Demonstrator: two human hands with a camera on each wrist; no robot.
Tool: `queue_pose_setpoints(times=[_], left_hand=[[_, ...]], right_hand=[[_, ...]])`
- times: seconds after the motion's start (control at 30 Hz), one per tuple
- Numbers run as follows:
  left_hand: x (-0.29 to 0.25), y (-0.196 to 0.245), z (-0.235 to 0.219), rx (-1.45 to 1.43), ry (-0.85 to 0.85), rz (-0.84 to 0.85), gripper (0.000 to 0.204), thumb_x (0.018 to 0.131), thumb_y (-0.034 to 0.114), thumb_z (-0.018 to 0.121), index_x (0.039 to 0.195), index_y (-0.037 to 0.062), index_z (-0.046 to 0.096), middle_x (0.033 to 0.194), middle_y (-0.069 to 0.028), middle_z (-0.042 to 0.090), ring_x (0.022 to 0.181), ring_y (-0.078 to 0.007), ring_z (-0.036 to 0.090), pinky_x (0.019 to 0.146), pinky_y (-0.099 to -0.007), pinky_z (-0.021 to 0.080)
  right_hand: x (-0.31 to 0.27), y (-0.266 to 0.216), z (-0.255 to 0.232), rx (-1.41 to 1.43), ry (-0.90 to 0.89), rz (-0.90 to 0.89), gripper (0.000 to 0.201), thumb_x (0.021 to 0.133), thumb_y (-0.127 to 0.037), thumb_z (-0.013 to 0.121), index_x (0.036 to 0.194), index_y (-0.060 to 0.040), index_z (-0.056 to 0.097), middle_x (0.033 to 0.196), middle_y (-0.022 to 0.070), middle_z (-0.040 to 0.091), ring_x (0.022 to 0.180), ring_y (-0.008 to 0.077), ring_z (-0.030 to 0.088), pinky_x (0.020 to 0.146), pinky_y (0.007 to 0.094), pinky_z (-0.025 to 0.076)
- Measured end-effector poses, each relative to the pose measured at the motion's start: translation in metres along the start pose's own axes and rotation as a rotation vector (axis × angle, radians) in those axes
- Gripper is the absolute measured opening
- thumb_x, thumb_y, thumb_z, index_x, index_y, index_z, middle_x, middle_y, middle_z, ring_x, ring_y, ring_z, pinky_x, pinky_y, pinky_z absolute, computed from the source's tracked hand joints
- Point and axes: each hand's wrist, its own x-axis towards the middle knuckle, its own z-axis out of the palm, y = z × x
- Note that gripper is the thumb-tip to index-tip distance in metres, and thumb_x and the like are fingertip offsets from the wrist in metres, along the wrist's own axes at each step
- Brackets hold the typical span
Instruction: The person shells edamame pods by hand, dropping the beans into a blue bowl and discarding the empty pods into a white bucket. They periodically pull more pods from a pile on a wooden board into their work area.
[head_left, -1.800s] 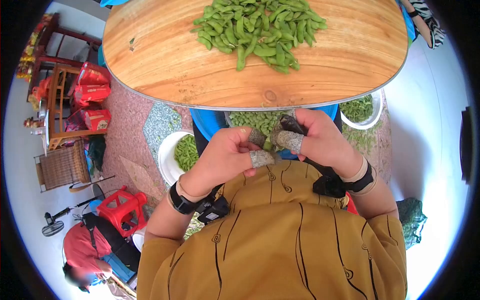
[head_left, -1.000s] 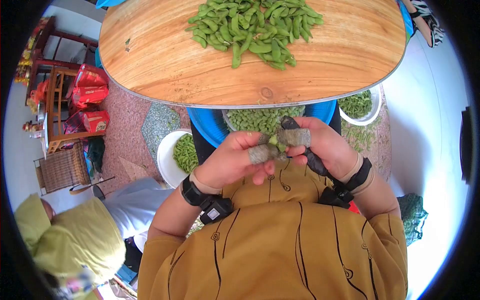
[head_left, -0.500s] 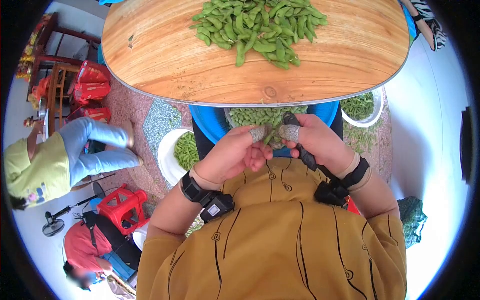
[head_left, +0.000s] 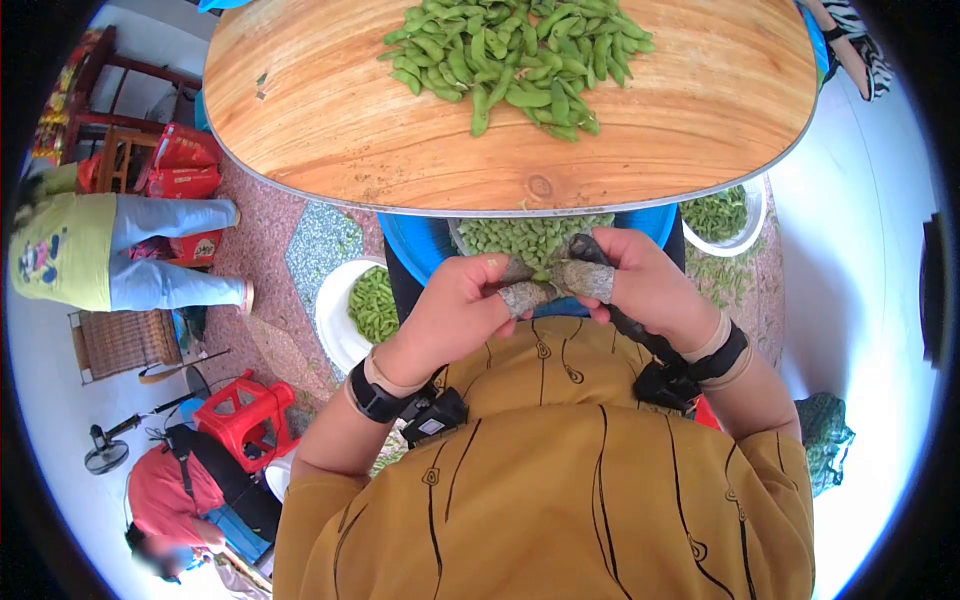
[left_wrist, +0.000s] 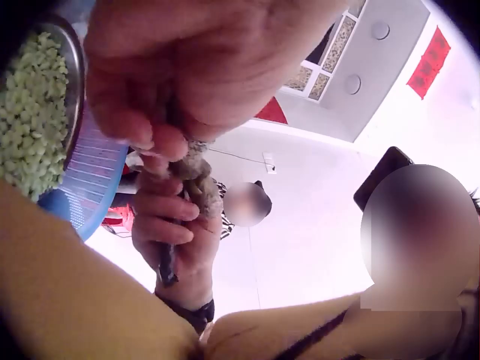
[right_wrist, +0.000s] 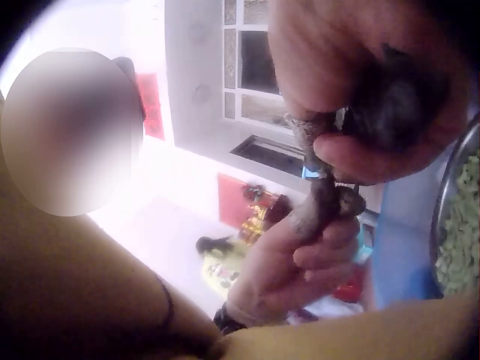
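Basically, one green pod (head_left: 541, 275) sat pinched between left hand (head_left: 460, 308) and right hand (head_left: 650, 292), close by the bowl (left_wrist: 79, 97) of shelled beans (left_wrist: 34, 112), likely for a short drop; pod pile (head_left: 530, 65) lay on the table (head_left: 320, 140), probably for easy reach.

Pods (head_left: 520, 60): bright green. Shelled beans (head_left: 520, 236): paler green. Bench (head_left: 330, 140): honey-brown; bears darker streaked grain and a ringed knot. Basin (head_left: 408, 245): vivid blue. Left tub (head_left: 333, 335) and right tub (head_left: 757, 215): plain white. Finger wraps (head_left: 525, 297): grey, finely speckled. Wrist straps (head_left: 372, 400): black. Garment (head_left: 560, 500): mustard-brown; carries thin black vertical lines with small loops. Floor (head_left: 258, 200): pinkish, speckled; includes a blue-grey mottled patch (head_left: 318, 245). Stool (head_left: 238, 412) and bags (head_left: 185, 182): red. Wicker seat (head_left: 125, 348): brown, woven pattern. Standing person: yellow-green shirt (head_left: 85, 245), light blue trousers (head_left: 170, 285). Person at lower left: red top (head_left: 172, 490). Striped item (head_left: 868, 62), upper right: black and white, zebra-like.
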Motion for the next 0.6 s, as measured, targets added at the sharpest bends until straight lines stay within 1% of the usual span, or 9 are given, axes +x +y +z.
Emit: queue_pose_setpoints(times=[0.13, 0.23, 0.3, 0.33, 0.37, 0.43, 0.5, 0.53, 0.6], left_hand=[[-0.008, 0.003, -0.006, -0.190, -0.106, 0.030, 0.009, 0.089, 0.008, 0.060, 0.089, 0.0002, 0.063, 0.072, -0.0015, 0.061, 0.055, -0.0064, 0.053, 0.050, -0.0203, 0.043], [-0.010, 0.004, -0.007, -0.346, -0.196, -0.036, 0.012, 0.091, 0.012, 0.060, 0.086, 0.0007, 0.062, 0.073, -0.0033, 0.063, 0.053, -0.0074, 0.054, 0.049, -0.0209, 0.042], [-0.008, -0.002, -0.009, -0.683, -0.372, -0.047, 0.013, 0.091, 0.012, 0.060, 0.089, 0.0002, 0.063, 0.074, -0.0052, 0.064, 0.051, -0.0088, 0.055, 0.047, -0.0211, 0.043], [-0.009, 0.000, -0.009, -0.680, -0.376, -0.050, 0.013, 0.091, 0.012, 0.060, 0.089, 0.0002, 0.063, 0.074, -0.0052, 0.064, 0.051, -0.0088, 0.055, 0.047, -0.0211, 0.043], [-0.011, 0.003, -0.010, -0.585, -0.376, 0.015, 0.012, 0.091, 0.012, 0.061, 0.091, -0.0005, 0.064, 0.075, -0.0060, 0.064, 0.052, -0.0093, 0.056, 0.047, -0.0210, 0.044], [-0.013, 0.012, -0.010, -0.489, -0.378, 0.078, 0.013, 0.090, 0.011, 0.061, 0.093, -0.0012, 0.064, 0.075, -0.0068, 0.064, 0.053, -0.0098, 0.057, 0.047, -0.0210, 0.044], [-0.015, 0.019, -0.011, -0.213, -0.347, 0.323, 0.015, 0.089, 0.011, 0.063, 0.096, -0.0025, 0.064, 0.076, -0.0066, 0.065, 0.055, -0.0100, 0.059, 0.047, -0.0204, 0.045], [-0.016, 0.020, -0.012, -0.212, -0.347, 0.322, 0.015, 0.089, 0.011, 0.063, 0.096, -0.0025, 0.064, 0.076, -0.0066, 0.065, 0.055, -0.0100, 0.059, 0.047, -0.0204, 0.045], [-0.019, 0.021, -0.011, -0.383, -0.323, 0.175, 0.014, 0.089, 0.011, 0.063, 0.092, -0.0024, 0.064, 0.075, -0.0047, 0.065, 0.055, -0.0084, 0.059, 0.047, -0.0210, 0.045]], right_hand=[[-0.008, -0.010, 0.001, 0.125, -0.134, -0.017, 0.014, 0.090, -0.016, 0.060, 0.089, -0.0021, 0.062, 0.067, -0.0007, 0.054, 0.056, 0.0071, 0.051, 0.049, 0.0214, 0.041], [-0.011, -0.012, 0.007, 0.285, -0.204, -0.032, 0.014, 0.090, -0.016, 0.061, 0.089, -0.0015, 0.061, 0.068, 0.0000, 0.055, 0.056, 0.0078, 0.051, 0.050, 0.0226, 0.043], [-0.011, -0.014, 0.011, 0.370, -0.219, -0.021, 0.014, 0.089, -0.016, 0.062, 0.090, -0.0011, 0.061, 0.069, 0.0005, 0.055, 0.055, 0.0083, 0.051, 0.050, 0.0232, 0.043], [-0.013, -0.015, 0.012, 0.444, -0.245, 0.042, 0.015, 0.087, -0.014, 0.063, 0.093, -0.0013, 0.059, 0.069, 0.0016, 0.055, 0.054, 0.0077, 0.049, 0.048, 0.0223, 0.042], [-0.014, -0.015, 0.013, 0.519, -0.270, 0.106, 0.018, 0.085, -0.013, 0.064, 0.097, -0.0014, 0.057, 0.069, 0.0027, 0.055, 0.053, 0.0071, 0.047, 0.046, 0.0213, 0.040], [-0.015, -0.014, 0.011, 0.558, -0.323, 0.111, 0.018, 0.084, -0.012, 0.064, 0.096, -0.0014, 0.057, 0.068, 0.0024, 0.054, 0.051, 0.0073, 0.047, 0.045, 0.0217, 0.041], [-0.015, -0.015, 0.009, 0.596, -0.380, 0.113, 0.018, 0.084, -0.012, 0.065, 0.096, -0.0013, 0.057, 0.068, 0.0021, 0.054, 0.049, 0.0074, 0.047, 0.044, 0.0220, 0.041], [-0.015, -0.017, 0.009, 0.520, -0.376, 0.083, 0.017, 0.085, -0.012, 0.065, 0.096, -0.0011, 0.057, 0.068, 0.0021, 0.055, 0.048, 0.0078, 0.048, 0.044, 0.0225, 0.041], [-0.019, -0.025, 0.010, 0.443, -0.369, 0.051, 0.017, 0.086, -0.012, 0.064, 0.097, -0.0009, 0.058, 0.069, 0.0021, 0.056, 0.047, 0.0082, 0.049, 0.043, 0.0230, 0.042]])
